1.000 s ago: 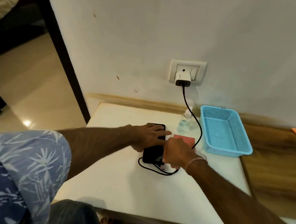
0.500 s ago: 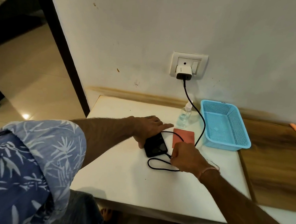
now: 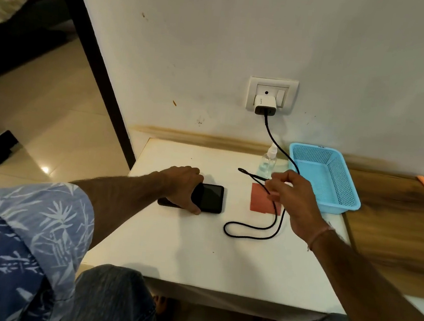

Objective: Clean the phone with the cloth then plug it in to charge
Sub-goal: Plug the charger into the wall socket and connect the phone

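One phone [image 3: 211,198] lies flat on the bench [image 3: 170,247], its left end gripped by the left hand [image 3: 182,186]. One red cloth [image 3: 260,203] lies right of it. The right hand [image 3: 293,197] pinches one black cable [image 3: 250,231] in its fingers [image 3: 283,177]; the cable runs from one wall charger [image 3: 264,104], marking unreadable. One bottle [image 3: 267,163]; one blue basket [image 3: 342,202].

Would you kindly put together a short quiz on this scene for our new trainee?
1. True or false: the black charging cable is plugged into the flat black phone.
2. What does the right hand pinch? A the cable; B the red square cloth; C the blue plastic basket.
3. Fill in: the left hand grips the ____.
Key: 1 false; 2 A; 3 phone.
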The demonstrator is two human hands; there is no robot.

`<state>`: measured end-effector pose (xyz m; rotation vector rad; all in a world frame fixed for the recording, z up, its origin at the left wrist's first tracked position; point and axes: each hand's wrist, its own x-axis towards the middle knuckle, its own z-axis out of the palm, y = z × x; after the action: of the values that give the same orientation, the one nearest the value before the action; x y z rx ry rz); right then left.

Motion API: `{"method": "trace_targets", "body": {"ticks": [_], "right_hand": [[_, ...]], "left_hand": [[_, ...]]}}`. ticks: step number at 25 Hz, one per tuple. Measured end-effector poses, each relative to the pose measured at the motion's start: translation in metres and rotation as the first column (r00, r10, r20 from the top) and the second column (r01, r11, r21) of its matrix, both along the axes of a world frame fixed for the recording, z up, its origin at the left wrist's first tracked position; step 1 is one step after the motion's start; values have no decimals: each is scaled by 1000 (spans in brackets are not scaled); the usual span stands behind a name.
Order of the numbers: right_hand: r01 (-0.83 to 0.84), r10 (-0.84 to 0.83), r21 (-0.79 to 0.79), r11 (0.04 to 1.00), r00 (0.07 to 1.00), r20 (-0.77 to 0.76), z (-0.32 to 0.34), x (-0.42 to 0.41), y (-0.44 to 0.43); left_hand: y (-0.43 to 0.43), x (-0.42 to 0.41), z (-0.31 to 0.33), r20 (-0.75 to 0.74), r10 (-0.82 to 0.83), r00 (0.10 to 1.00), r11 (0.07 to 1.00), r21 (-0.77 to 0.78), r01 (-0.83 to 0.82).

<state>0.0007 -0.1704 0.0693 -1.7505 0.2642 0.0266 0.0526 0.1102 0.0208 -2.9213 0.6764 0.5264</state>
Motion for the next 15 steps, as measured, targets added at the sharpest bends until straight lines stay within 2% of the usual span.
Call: {"method": "trace_targets", "body": {"ticks": [2, 4, 8, 12, 15], "right_hand": [[9, -6, -30, 1000, 995, 96, 15, 2, 10], [5, 5, -66, 998, 987, 158, 27, 7, 18], [-103, 133, -126, 987, 957, 259, 42, 18, 36], [-223, 314, -322, 920, 912, 265, 56, 19, 54], [-217, 342, -422, 880, 907, 247, 64, 18, 65]], "left_hand": [[8, -8, 4, 49, 46, 998, 996, -73, -42], [14, -13, 10, 114, 127, 985, 972, -214, -100], [15, -19, 26, 208, 298, 932, 859, -484, -166], [3, -25, 32, 246, 392, 886, 741, -655, -147], [-4, -32, 32, 262, 442, 858, 646, -757, -102]]}}
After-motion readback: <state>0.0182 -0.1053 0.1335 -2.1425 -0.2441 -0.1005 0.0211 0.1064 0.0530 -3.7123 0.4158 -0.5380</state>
